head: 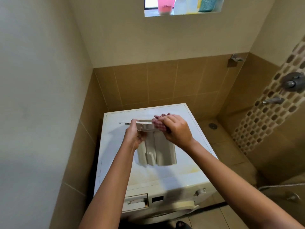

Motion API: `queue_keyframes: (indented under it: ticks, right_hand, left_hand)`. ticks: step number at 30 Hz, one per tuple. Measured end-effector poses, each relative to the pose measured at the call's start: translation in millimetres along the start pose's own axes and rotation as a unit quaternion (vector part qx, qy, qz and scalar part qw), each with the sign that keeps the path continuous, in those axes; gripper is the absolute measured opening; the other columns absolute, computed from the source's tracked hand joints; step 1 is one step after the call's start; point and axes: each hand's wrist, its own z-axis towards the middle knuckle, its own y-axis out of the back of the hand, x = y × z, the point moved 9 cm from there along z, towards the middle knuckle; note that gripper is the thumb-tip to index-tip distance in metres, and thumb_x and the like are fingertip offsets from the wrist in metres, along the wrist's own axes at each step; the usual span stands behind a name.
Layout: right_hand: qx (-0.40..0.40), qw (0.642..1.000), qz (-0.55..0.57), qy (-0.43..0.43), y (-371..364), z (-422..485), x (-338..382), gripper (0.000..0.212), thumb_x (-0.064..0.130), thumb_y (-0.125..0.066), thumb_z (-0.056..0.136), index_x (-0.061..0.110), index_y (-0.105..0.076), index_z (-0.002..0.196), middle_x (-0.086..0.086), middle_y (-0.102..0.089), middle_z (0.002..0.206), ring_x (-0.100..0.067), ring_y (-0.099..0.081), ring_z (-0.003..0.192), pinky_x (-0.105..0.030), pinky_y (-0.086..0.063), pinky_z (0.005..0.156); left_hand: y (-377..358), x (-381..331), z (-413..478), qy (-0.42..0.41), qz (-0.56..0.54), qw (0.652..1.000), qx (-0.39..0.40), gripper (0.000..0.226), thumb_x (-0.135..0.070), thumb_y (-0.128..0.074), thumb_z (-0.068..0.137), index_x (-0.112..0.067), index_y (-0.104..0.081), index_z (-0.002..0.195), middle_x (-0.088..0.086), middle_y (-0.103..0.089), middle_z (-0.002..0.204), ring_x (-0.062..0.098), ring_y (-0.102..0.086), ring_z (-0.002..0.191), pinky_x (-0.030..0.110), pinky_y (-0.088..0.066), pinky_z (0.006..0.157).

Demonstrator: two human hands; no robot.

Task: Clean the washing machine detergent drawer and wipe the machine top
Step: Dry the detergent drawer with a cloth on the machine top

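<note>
Both busy: left grip (135, 136) clasps the drawer (158, 151) steady so your right grip (176, 129), clutching the cloth (158, 123), can scrub.

Left hand (134, 138) and right hand (177, 129) out ahead, both curled tight, close together.

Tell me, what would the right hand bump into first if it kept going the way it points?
Probably the detergent drawer: the right hand, gripping the checked cloth, points left at its front end, which the left hand holds.

A home bathroom, seemingly: tiled walls (165, 83), shower valve (293, 82), washing machine (153, 176).
</note>
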Motion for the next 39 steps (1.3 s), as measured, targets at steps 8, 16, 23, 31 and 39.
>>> queue_keyframes:
  ticks: [8,16,23,31,39]
  right_hand:
    - [0.012,0.968,0.167,-0.189,-0.8,26.4,-38.9,0.015,0.006,-0.067,0.08,0.007,-0.069,0.094,-0.002,-0.07,0.087,-0.012,-0.06,0.074,-0.004,-0.04,0.068]
    - [-0.012,0.931,0.177,-0.32,-8.5,-0.9,-81.6,0.018,0.003,-0.071,0.077,0.01,-0.072,0.094,0.008,-0.065,0.078,-0.005,-0.058,0.069,-0.01,-0.044,0.064]
    - [-0.062,0.778,0.232,-0.58,-47.2,-69.6,-126.6,0.028,0.019,-0.07,0.083,0.013,-0.063,0.109,-0.001,-0.065,0.097,-0.018,-0.063,0.093,-0.029,-0.053,0.082]
    - [0.222,0.823,0.226,-0.471,-96.7,-103.1,-34.7,0.044,0.03,-0.053,0.09,0.03,-0.049,0.134,-0.006,-0.062,0.123,-0.027,-0.058,0.109,-0.036,-0.048,0.091]
    - [0.226,0.85,0.328,-0.345,-102.4,-81.9,22.6,0.06,0.026,-0.052,0.083,0.028,-0.043,0.142,0.003,-0.042,0.149,-0.006,-0.035,0.137,-0.029,-0.031,0.114]
  left_hand:
    - [43.8,27.8,4.4,-0.052,0.168,0.981,-0.081,0.089,-0.086,-0.048,0.067,-0.014,-0.058,0.119,0.002,-0.055,0.115,0.023,-0.05,0.106,0.036,-0.041,0.087]
    - [32.3,83.3,-1.6,0.082,0.13,0.979,0.135,0.041,-0.052,-0.063,0.084,-0.016,-0.068,0.103,0.008,-0.075,0.087,0.024,-0.068,0.083,0.032,-0.053,0.072]
    - [10.0,76.3,-1.0,0.028,0.018,0.991,0.132,0.06,-0.029,-0.084,0.051,-0.008,-0.067,0.105,0.01,-0.074,0.086,0.024,-0.07,0.075,0.032,-0.056,0.063]
    - [15.5,51.3,1.5,-0.055,0.05,0.997,-0.001,0.054,-0.063,-0.064,0.078,-0.018,-0.064,0.107,0.009,-0.069,0.098,0.025,-0.065,0.086,0.037,-0.055,0.072]
    - [28.9,54.3,6.1,-0.047,0.045,0.997,-0.045,0.059,-0.064,-0.039,0.086,-0.02,-0.066,0.116,0.004,-0.065,0.116,0.022,-0.059,0.106,0.039,-0.049,0.091]
